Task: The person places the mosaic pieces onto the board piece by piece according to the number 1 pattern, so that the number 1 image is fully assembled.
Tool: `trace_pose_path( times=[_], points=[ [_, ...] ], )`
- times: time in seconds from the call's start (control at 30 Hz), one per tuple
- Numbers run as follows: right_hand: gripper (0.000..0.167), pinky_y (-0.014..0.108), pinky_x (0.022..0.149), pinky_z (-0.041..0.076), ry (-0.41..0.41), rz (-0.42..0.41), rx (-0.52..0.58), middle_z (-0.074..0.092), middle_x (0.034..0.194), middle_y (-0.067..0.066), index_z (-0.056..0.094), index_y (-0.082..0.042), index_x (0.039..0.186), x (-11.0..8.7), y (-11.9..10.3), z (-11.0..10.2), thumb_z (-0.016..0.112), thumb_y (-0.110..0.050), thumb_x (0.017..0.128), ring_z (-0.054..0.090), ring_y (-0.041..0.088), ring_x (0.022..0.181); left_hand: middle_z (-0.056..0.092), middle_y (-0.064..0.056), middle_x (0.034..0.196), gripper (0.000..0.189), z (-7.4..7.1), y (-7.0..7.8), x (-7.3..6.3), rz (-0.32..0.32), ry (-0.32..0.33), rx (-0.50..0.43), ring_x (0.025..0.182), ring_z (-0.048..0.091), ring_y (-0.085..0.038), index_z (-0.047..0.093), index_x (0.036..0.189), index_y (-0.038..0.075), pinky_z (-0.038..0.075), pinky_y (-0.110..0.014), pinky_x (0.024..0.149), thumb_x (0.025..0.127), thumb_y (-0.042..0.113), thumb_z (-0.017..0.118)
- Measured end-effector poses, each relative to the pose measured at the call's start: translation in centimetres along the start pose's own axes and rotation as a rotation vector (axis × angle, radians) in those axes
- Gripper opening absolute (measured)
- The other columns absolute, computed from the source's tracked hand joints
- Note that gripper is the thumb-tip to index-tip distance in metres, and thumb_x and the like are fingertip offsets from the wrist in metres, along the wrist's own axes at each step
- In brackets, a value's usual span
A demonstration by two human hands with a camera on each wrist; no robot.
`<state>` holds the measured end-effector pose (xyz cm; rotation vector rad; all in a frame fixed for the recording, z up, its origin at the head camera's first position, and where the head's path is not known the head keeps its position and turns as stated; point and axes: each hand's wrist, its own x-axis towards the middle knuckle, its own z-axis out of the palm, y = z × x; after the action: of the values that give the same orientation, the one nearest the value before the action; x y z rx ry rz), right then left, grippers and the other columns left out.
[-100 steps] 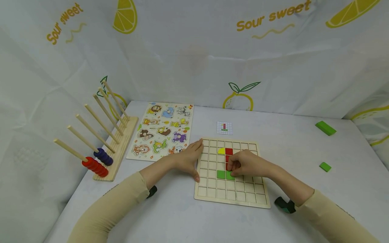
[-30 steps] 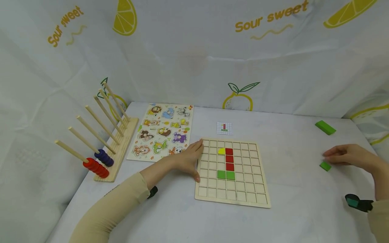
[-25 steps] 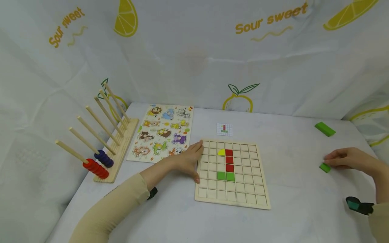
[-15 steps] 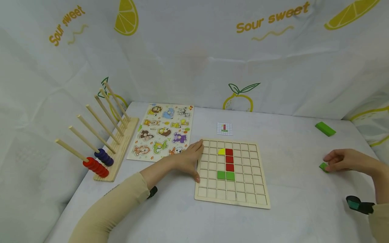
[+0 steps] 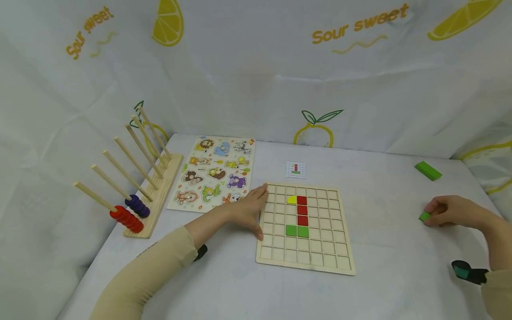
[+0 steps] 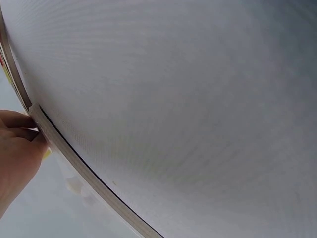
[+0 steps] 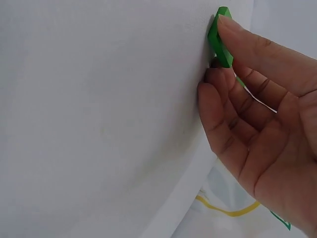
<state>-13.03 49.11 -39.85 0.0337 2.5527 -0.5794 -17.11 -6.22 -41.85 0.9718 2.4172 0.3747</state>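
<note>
My left hand [image 5: 247, 212] rests along the left edge of a wooden grid board [image 5: 318, 245], fingers extended, thumb at the rim. Set in the board are one yellow quarter-round tile [image 5: 292, 199], a column of red tiles [image 5: 302, 210] and a pair of green tiles [image 5: 291, 230]. At the right of the table, my right hand [image 5: 456, 212] pinches a small green block [image 7: 221, 40] between thumb and fingers, close to the cloth. The right wrist view shows the thumb over one face of the block, which is partly hidden. In the left wrist view, my left hand's fingers touch a board edge.
A patterned grid card [image 5: 296, 170] lies behind the board. A longer green block [image 5: 428, 170] lies beyond my right hand. To the left are an animal puzzle board [image 5: 224, 186] and a peg stand [image 5: 160, 191] with red rings [image 5: 127, 218] and blue rings [image 5: 138, 206].
My right hand has left the green tiles on the board and gone right to the small green block, now pinched and partly covered by its fingers. The left hand has stayed put.
</note>
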Motion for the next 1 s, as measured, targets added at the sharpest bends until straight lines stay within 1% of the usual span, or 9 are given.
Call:
trace_pose_path(
  times=[0.07, 0.23, 0.33, 0.43, 0.53, 0.63, 0.87, 0.93, 1.0],
  points=[
    [0.042, 0.020, 0.063, 0.052, 0.028, -0.006, 0.011, 0.061, 0.088, -0.002, 0.059, 0.009, 0.107, 0.0, 0.2, 0.1, 0.075, -0.024, 0.085, 0.049, -0.004, 0.071, -0.014, -0.020, 0.166, 0.138, 0.0, 0.1, 0.0, 0.002, -0.002, 0.002, 0.157, -0.006, -0.034, 0.000, 0.157, -0.005, 0.009, -0.042, 0.130, 0.065, 0.049, 0.088],
    [0.039, 0.019, 0.064, 0.051, 0.111, -0.071, 0.053, 0.059, 0.087, -0.012, 0.060, 0.009, 0.112, 0.1, 0.1, 0.5, 0.071, -0.021, 0.089, 0.047, -0.007, 0.074, -0.014, -0.020, 0.166, 0.139, -0.1, 0.1, 0.0, 0.001, -0.006, 0.006, 0.157, -0.006, -0.034, 0.000, 0.157, -0.005, 0.009, -0.042, 0.130, 0.064, 0.049, 0.088],
    [0.038, 0.018, 0.066, 0.052, 0.143, -0.116, 0.089, 0.059, 0.089, -0.014, 0.061, 0.007, 0.116, 0.3, -0.5, 0.8, 0.068, -0.021, 0.092, 0.050, -0.007, 0.076, -0.015, -0.020, 0.166, 0.138, -0.1, 0.1, 0.1, 0.000, -0.007, 0.003, 0.157, -0.007, -0.034, 0.000, 0.157, -0.005, 0.008, -0.041, 0.130, 0.064, 0.048, 0.088],
    [0.035, 0.017, 0.068, 0.052, 0.167, -0.148, 0.126, 0.061, 0.090, -0.014, 0.062, 0.003, 0.117, 0.5, -1.4, 1.1, 0.067, -0.023, 0.093, 0.054, -0.006, 0.079, -0.015, -0.020, 0.166, 0.138, 0.0, 0.0, 0.1, 0.001, -0.009, 0.003, 0.157, -0.007, -0.034, 0.000, 0.156, -0.005, 0.008, -0.042, 0.130, 0.065, 0.049, 0.088],
    [0.032, 0.017, 0.068, 0.051, 0.184, -0.183, 0.142, 0.062, 0.090, -0.011, 0.064, -0.002, 0.115, 0.8, -2.7, 1.7, 0.068, -0.024, 0.093, 0.056, -0.003, 0.081, -0.014, -0.020, 0.166, 0.138, 0.0, 0.0, 0.1, 0.004, -0.008, -0.001, 0.157, -0.006, -0.033, 0.000, 0.157, -0.005, 0.008, -0.042, 0.130, 0.065, 0.049, 0.088],
    [0.030, 0.017, 0.068, 0.050, 0.173, -0.213, 0.128, 0.062, 0.093, -0.007, 0.065, -0.006, 0.115, 1.4, -4.3, 2.2, 0.068, -0.024, 0.092, 0.054, -0.002, 0.082, -0.014, -0.019, 0.166, 0.139, 0.0, 0.0, 0.0, 0.003, -0.008, -0.008, 0.157, -0.006, -0.033, 0.000, 0.157, -0.005, 0.008, -0.042, 0.130, 0.065, 0.049, 0.088],
    [0.026, 0.018, 0.070, 0.051, 0.142, -0.259, 0.083, 0.063, 0.107, 0.005, 0.068, -0.008, 0.112, 2.0, -8.7, 2.9, 0.070, -0.023, 0.091, 0.052, -0.005, 0.085, -0.015, -0.019, 0.166, 0.139, 0.0, 0.0, 0.0, 0.004, -0.007, -0.012, 0.157, -0.007, -0.033, -0.001, 0.157, -0.005, 0.008, -0.042, 0.130, 0.065, 0.049, 0.088],
    [0.025, 0.018, 0.070, 0.051, 0.136, -0.276, 0.087, 0.064, 0.109, 0.007, 0.068, -0.009, 0.111, 2.1, -9.6, 3.2, 0.070, -0.022, 0.090, 0.052, -0.005, 0.086, -0.015, -0.019, 0.166, 0.138, 0.0, 0.0, 0.0, 0.004, -0.008, -0.012, 0.157, -0.007, -0.034, -0.001, 0.157, -0.005, 0.008, -0.042, 0.130, 0.065, 0.049, 0.088],
    [0.023, 0.018, 0.071, 0.050, 0.136, -0.291, 0.094, 0.064, 0.108, 0.006, 0.069, -0.010, 0.110, 2.2, -10.4, 3.4, 0.071, -0.021, 0.090, 0.052, -0.005, 0.086, -0.015, -0.019, 0.166, 0.138, 0.0, 0.0, 0.0, 0.003, -0.009, -0.013, 0.157, -0.007, -0.034, -0.001, 0.157, -0.005, 0.009, -0.042, 0.130, 0.065, 0.048, 0.088]
  ],
)
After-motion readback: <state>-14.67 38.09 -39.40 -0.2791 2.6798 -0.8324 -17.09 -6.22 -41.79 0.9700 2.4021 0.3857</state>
